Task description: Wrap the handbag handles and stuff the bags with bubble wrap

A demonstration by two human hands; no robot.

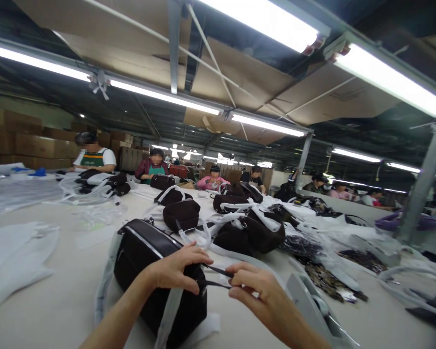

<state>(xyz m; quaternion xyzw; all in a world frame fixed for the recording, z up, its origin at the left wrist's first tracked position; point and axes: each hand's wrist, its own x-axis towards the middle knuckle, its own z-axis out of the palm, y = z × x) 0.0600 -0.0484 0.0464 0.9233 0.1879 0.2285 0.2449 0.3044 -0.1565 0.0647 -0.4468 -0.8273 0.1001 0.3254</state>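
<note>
A black bag [145,257] with a silvery zipper line along its top lies on the white table in front of me. Its strap [170,310] is wrapped in whitish plastic and hangs down the near side. My left hand [178,266] rests on the bag's right end, fingers stretched forward and thumb apart from them. From that end, two thin black strips [218,276] run to my right hand [254,286]. The thumb and fingers of that hand pinch the strips' far ends.
More dark bags [250,230] with wrapped straps are heaped beyond. A grey tape dispenser-like object [312,305] stands at the right, near patterned bundles [330,276] in plastic. White sheets [14,261] lie at the left. Several people sit across the table [69,295].
</note>
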